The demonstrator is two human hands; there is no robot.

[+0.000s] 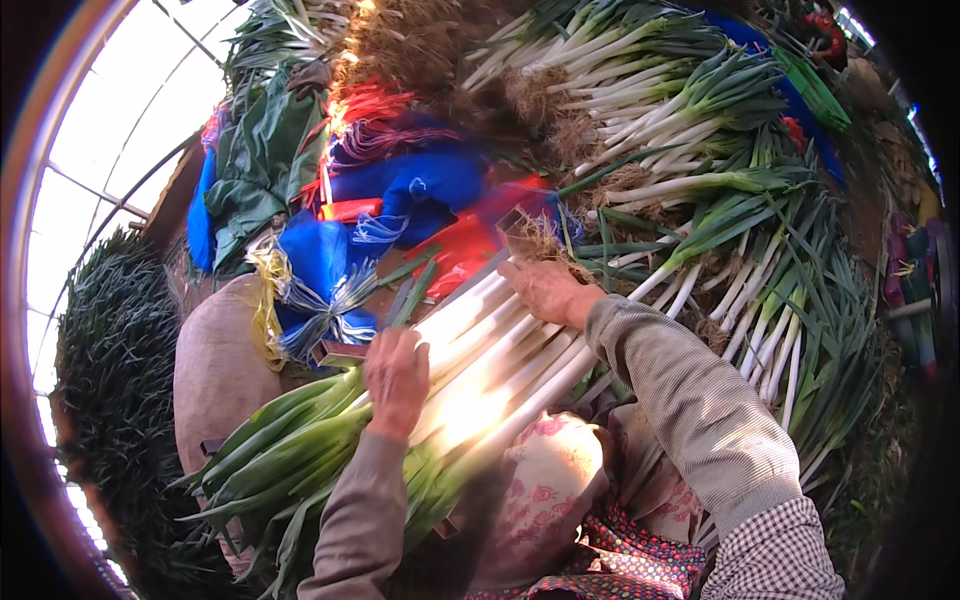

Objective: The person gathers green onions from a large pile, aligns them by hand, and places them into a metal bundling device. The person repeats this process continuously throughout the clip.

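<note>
A bundle of large Welsh onions (pixel 480 360) lies slantwise before me, with white stalks towards the upper right and green leaves (pixel 285 435) towards the lower left. My left hand (pixel 397 379) curls over the far side of the stalks, near where they turn green. At the root end, my right hand (pixel 546 289) grips the stalks, its fingers against the white shafts and the brown roots (pixel 544 236) just beyond. Under the bundle, ends of a metal frame (pixel 341 354) stick out. Sunlight washes out the middle of the stalks.
Heaped Welsh onions (pixel 660 112) lie ahead and to the right, roots inward. Beyond the bundle are blue mesh bags (pixel 420 180), red plastic (pixel 457 251) and green cloth (pixel 259 172). A filled pale sack (pixel 221 360) stands left, beside massed dark leaves (pixel 112 405).
</note>
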